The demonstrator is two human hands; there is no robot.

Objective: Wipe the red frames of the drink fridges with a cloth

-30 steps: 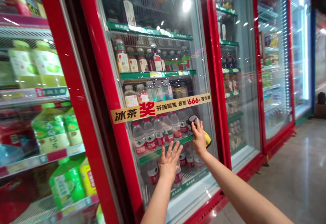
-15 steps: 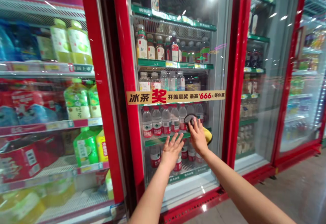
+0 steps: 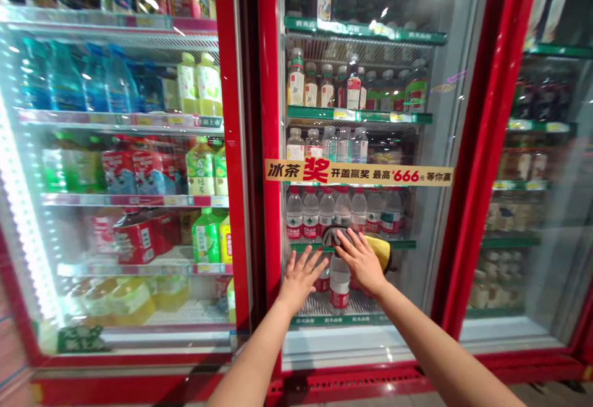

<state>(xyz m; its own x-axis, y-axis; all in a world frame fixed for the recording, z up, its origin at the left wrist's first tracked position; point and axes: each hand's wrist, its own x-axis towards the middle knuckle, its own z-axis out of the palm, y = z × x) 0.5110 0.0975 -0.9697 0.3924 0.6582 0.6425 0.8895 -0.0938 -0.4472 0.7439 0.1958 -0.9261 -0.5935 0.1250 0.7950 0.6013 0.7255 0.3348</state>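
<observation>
A glass cooler door [image 3: 430, 222] in a red frame [image 3: 269, 123] fills the middle, crossed by a beige strip with printed characters [image 3: 359, 173]. My left hand [image 3: 301, 278] is spread at the glass near its left side, holding nothing. Under my right hand [image 3: 360, 261] lies a yellow and grey cloth [image 3: 380, 251], pressed against the glass with the fingers stretched over it. Bottled water [image 3: 342, 209] with red caps stands on the shelf behind the glass, just above my hands.
On the left is another red-framed cooler holding blue bottles [image 3: 119, 76], red packs [image 3: 155, 172] and a green bottle [image 3: 206, 237]. More cooler shelves [image 3: 521, 184] stand to the right. A strip of floor shows at the bottom right.
The view has turned left, so the coolers sit further right in it. Across the glass, my right hand and the cloth have moved left, closer to my left hand.
</observation>
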